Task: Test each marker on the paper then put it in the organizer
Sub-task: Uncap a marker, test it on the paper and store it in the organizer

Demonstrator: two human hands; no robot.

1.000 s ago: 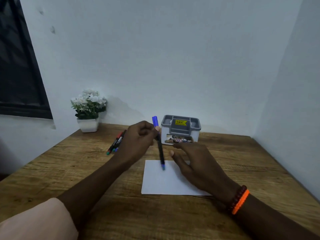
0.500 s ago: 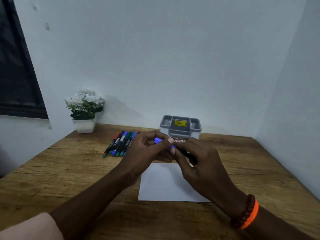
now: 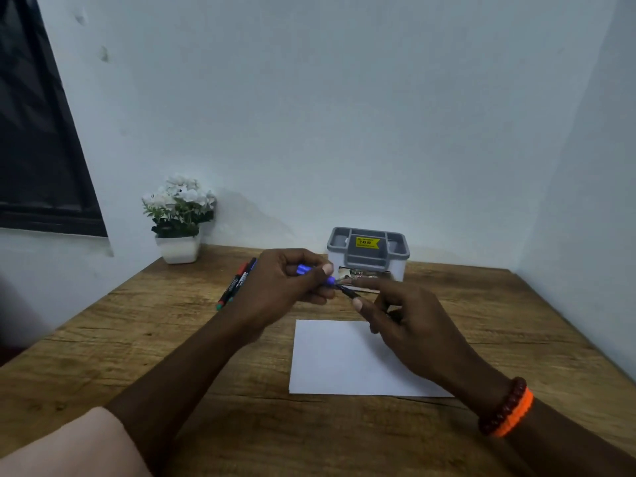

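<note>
Blue cap (image 3: 311, 271) is pinched in the left hand (image 3: 287, 287) and the marker's (image 3: 346, 290) black barrel is gripped by the right hand (image 3: 409, 325), above the paper (image 3: 337, 359), apparently for uncapping; the organizer (image 3: 368, 253) is kept just behind on the desk (image 3: 172, 339).

On my surface (image 3: 137, 339), the paper (image 3: 337, 359) lies nearest, the organizer (image 3: 368, 251) behind it, markers (image 3: 237, 282) left, and the plant (image 3: 179, 218) far left.
</note>
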